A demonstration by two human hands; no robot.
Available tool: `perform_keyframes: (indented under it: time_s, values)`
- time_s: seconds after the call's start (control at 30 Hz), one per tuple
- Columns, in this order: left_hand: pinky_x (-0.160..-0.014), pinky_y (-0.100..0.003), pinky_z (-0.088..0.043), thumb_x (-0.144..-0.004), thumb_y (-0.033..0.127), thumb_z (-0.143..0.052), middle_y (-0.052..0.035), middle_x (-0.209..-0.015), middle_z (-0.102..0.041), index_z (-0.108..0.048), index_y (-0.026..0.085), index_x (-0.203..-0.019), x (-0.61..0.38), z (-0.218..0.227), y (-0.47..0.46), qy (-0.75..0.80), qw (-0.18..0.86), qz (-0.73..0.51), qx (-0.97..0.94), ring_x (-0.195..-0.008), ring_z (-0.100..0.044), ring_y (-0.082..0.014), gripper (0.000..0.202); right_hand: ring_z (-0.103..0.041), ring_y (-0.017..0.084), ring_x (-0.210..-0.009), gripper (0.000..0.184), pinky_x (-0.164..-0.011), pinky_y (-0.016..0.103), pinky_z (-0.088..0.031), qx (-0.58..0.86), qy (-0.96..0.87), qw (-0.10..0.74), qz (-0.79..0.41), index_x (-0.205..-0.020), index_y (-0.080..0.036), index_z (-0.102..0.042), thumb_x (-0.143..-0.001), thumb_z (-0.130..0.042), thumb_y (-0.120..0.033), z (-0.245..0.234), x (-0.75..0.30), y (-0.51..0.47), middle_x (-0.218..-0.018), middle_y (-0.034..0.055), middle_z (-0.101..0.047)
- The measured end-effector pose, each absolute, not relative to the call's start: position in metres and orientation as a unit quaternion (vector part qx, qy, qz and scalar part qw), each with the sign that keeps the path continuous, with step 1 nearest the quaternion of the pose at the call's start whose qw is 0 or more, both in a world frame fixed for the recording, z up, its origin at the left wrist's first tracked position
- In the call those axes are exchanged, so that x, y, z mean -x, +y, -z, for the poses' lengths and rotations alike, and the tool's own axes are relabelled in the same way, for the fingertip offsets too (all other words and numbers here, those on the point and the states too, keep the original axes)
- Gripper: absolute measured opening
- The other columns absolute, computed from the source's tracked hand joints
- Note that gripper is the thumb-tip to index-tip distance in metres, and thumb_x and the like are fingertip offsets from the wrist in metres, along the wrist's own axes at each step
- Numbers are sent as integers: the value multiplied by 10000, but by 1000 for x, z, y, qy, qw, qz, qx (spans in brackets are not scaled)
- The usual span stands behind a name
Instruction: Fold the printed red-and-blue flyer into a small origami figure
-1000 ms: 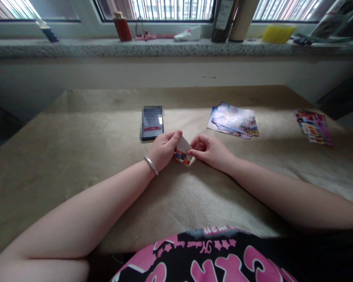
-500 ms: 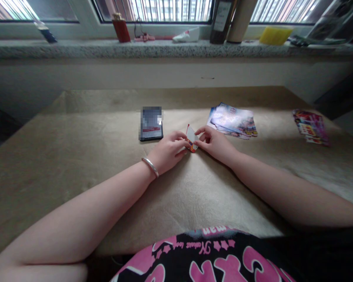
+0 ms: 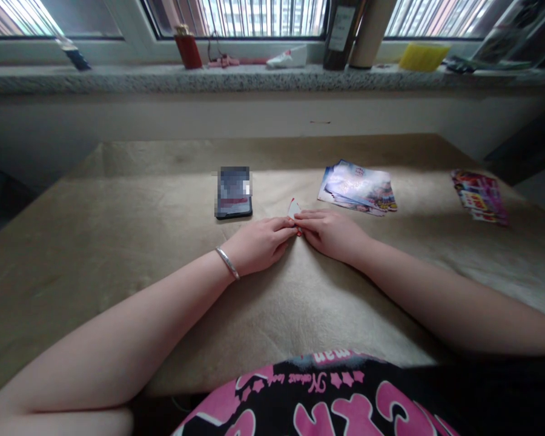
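My left hand (image 3: 258,242), with a silver bangle on its wrist, and my right hand (image 3: 330,232) meet fingertip to fingertip on the tan cloth. Between them they press a small folded card (image 3: 293,209); only its white corner with a red edge sticks up behind the fingers. Both hands lie low with the fingers together on the card. The rest of the card is hidden under the fingers.
A dark phone (image 3: 233,192) lies just beyond my left hand. A fanned pile of picture cards (image 3: 358,188) sits beyond my right hand, and another pile (image 3: 480,196) at the far right. The windowsill (image 3: 254,75) holds a red cup, bottles and a yellow box.
The card was held up off the cloth between both hands; now it is pushed down flat and mostly covered, with both hands moved slightly forward and lowered onto it.
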State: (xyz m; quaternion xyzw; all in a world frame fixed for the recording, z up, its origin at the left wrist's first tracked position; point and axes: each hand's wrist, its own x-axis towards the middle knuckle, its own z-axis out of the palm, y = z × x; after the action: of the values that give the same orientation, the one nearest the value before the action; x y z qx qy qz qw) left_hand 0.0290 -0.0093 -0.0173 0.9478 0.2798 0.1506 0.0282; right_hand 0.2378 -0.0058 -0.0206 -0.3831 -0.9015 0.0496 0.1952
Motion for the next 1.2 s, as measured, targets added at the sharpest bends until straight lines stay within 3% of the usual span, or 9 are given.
perform_keyframes:
  time_s: [0.3, 0.43, 0.57, 0.77, 0.97, 1.2]
  values:
    - [-946, -359, -491, -866, 153, -454, -103, -1213, -589, -596, 172, -1170, -27, 16, -4, 258, 46, -162, -951, -1081, -581, -202, 336, -592, 251, -1108, 345, -970, 409, -441, 385, -907, 170, 8, -1129, -104, -643, -910, -399, -210, 22, -232, 3, -1210, 157, -627]
    - [-949, -369, -483, -834, 116, -459, -114, -1191, -595, -611, 159, -1147, -27, 16, -1, 253, 59, -160, -952, -1077, -579, -216, 351, -555, 268, -1141, 380, -968, 406, -416, 398, -906, 140, 39, -1202, -105, -598, -926, -380, -251, 24, -234, 8, -1286, 127, -582]
    - [-949, -368, -480, -824, 110, -459, -123, -1183, -596, -626, 149, -1119, -27, 15, -1, 258, 67, -157, -951, -1064, -586, -221, 341, -555, 291, -1054, 396, -884, 418, -426, 412, -904, 92, 71, -1240, -104, -560, -923, -380, -260, 19, -231, 12, -1327, 118, -548]
    - [-964, -375, -471, -809, 112, -479, -105, -1221, -578, -619, 181, -1137, -27, 14, -4, 281, 54, -146, -947, -1106, -564, -221, 363, -533, 302, -980, 354, -786, 395, -419, 429, -897, 44, 95, -1163, -98, -590, -910, -399, -254, 11, -219, 22, -1223, 165, -596]
    - [-1029, -445, -418, -856, 160, -448, -135, -1298, -545, -612, 160, -1158, -27, 14, -6, 300, 5, -118, -946, -1217, -503, -265, 344, -530, 288, -1046, 403, -909, 403, -405, 423, -899, 83, 81, -1257, -74, -541, -925, -384, -241, 18, -226, 21, -1261, 169, -573]
    - [-1051, -430, -396, -915, 208, -389, -97, -1357, -508, -545, 155, -1242, -29, 11, -9, 319, -13, -77, -945, -1272, -455, -231, 366, -586, 233, -1059, 330, -916, 389, -468, 348, -922, 169, 33, -1173, -179, -637, -904, -449, -216, 22, -246, -2, -1198, 105, -639]
